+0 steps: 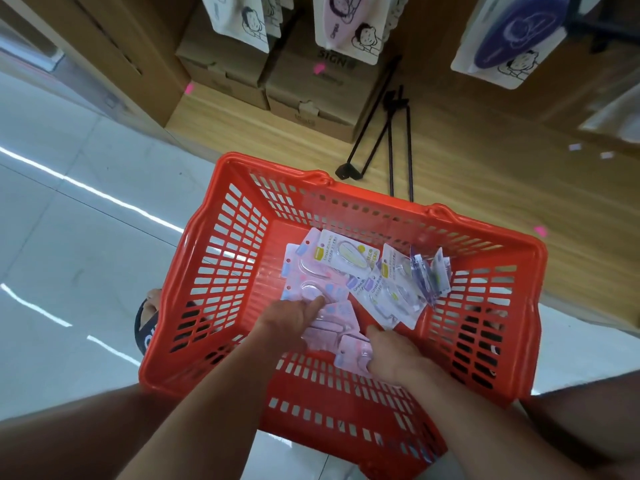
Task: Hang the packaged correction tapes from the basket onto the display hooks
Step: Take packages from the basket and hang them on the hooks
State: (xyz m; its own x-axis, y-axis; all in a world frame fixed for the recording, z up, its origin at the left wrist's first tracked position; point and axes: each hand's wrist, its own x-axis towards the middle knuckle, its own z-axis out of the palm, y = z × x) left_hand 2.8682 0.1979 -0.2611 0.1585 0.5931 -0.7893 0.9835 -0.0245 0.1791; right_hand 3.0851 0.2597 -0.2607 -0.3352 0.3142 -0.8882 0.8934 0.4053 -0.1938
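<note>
- Both your hands are down in the red basket (pixel 221 271), so this looks like the gather-up step before anything goes on a hook.
- Your left hand (pixel 287 320) has its fingers curled over the pink packs, index finger stretched onto a blister bubble. Looks like it's pinning or raking the pile together, though I can't tell if it actually grips one.
- Your right hand (pixel 394 355) is pinching a pink correction tape pack (pixel 353 355) near the basket's close wall, thumb on top, fingers tucked under.
- The rest of the packaged correction tapes (pixel 346 268) lie scattered and overlapping on the basket floor, mostly toward the far side.
- Materials: flat glossy cards with clear domed plastic over each tape, so probably slippery and prone to sliding when stacked. Hang holes show on some card edges.
- Basket is rigid slotted plastic, so card corners could snag in the slots.
- Loose black display hooks (pixel 391 133) lie on the wooden shelf base beyond.
</note>
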